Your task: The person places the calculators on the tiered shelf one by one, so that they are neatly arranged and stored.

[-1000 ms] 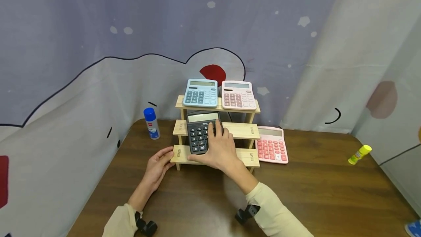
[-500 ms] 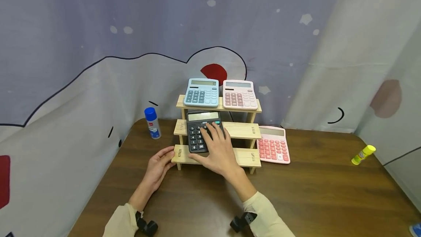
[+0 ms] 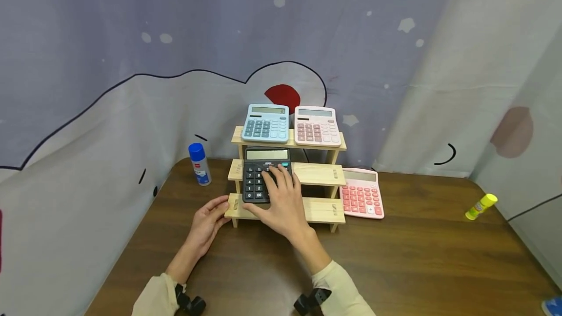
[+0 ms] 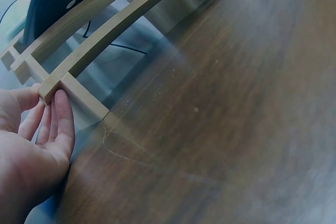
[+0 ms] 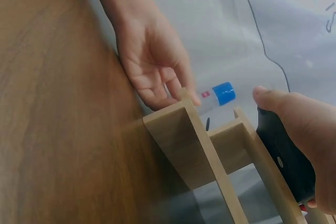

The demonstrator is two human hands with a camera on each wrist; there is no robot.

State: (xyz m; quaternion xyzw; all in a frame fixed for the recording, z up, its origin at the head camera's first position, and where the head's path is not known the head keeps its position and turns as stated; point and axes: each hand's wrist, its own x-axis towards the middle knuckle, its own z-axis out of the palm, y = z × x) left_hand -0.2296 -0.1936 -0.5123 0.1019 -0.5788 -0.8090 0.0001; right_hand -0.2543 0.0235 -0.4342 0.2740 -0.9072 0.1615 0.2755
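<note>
The near-left calculator (image 3: 255, 174) is black, the far-left calculator (image 3: 265, 123) light blue; the shelves (image 3: 322, 211) look blond, the tabletop (image 3: 417, 247) brown with streaky grain.

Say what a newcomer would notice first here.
Likely the black calculator at mid-height on the pale wooden stand, with the right hand over its keys and the left hand pinching the stand's front left end. Above, a light blue calculator and a pale pink calculator sit side by side. A bright yellow tube stands out at far right.
</note>
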